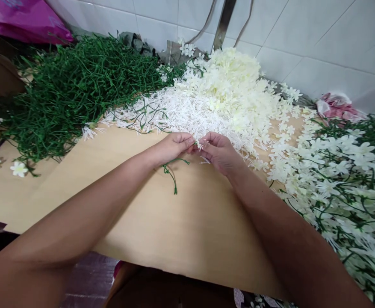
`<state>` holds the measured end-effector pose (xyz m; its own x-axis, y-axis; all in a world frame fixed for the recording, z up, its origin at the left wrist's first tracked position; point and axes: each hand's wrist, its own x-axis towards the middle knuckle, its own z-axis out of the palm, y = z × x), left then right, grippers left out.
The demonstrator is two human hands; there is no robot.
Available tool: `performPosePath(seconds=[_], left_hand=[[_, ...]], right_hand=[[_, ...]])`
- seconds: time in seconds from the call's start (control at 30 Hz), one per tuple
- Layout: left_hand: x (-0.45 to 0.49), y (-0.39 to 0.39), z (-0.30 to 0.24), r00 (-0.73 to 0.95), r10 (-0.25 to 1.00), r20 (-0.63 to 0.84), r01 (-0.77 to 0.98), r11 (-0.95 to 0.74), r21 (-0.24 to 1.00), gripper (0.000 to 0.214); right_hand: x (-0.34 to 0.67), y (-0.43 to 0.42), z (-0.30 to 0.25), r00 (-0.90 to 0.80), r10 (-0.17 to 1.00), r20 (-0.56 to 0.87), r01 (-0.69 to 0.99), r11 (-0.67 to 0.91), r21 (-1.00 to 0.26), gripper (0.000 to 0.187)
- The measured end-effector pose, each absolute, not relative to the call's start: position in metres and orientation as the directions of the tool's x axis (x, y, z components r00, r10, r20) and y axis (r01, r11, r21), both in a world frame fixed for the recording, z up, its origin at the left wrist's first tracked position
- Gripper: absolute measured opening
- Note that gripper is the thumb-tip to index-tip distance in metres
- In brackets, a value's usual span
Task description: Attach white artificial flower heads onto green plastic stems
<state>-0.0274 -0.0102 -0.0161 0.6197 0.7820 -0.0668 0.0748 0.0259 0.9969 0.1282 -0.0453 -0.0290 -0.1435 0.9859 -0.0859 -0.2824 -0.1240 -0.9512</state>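
My left hand (pixel 178 144) is closed in a pinch on a green artificial flower stem (pixel 173 177), whose branching ends hang below the fingers over the board. My right hand (pixel 218 150) is pinched around a small white stamen piece (pixel 199 146), which meets the stem's tip between the two hands. Fingers cover part of that joint. Just beyond the hands spreads a heap of white stamen pieces (pixel 181 109), with a few green stems lying over it. Behind and to the right rises a pile of cream petals (pixel 235 85).
A large heap of green stems (pixel 87 77) fills the back left. Assembled white flowers (pixel 341 171) crowd the right side. Two flowers (pixel 19 169) lie at the left on the tan board (pixel 187 235). A tiled wall (pixel 302 38) and pink bag (pixel 23 21) stand behind.
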Motion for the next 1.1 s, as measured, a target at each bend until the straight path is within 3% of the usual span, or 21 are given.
performPosePath(seconds=[0.13,0.3,0.47,0.8,1.1], left_hand=[[-0.027,-0.008,-0.019,0.629,0.774,-0.066,0.08,0.021,0.997,0.038],[-0.028,-0.008,-0.021,0.654,0.755,-0.042,0.092,-0.024,0.995,0.045],[-0.03,-0.008,-0.021,0.672,0.739,-0.034,0.091,-0.037,0.995,0.045],[-0.028,-0.01,-0.023,0.606,0.788,-0.11,0.118,0.048,0.992,0.029],[-0.026,-0.015,-0.025,0.581,0.811,-0.07,0.092,0.02,0.996,0.031]], right_hand=[[0.124,-0.046,-0.032,-0.078,0.996,-0.047,-0.245,-0.065,-0.967,0.04],[0.126,-0.046,-0.031,-0.155,0.977,-0.145,-0.377,-0.194,-0.906,0.039],[0.13,-0.046,-0.026,-0.226,0.954,-0.198,-0.383,-0.274,-0.882,0.034],[0.117,-0.048,-0.029,-0.142,0.986,-0.085,-0.384,-0.134,-0.914,0.039],[0.118,-0.047,-0.031,-0.149,0.984,-0.101,-0.356,-0.149,-0.923,0.04]])
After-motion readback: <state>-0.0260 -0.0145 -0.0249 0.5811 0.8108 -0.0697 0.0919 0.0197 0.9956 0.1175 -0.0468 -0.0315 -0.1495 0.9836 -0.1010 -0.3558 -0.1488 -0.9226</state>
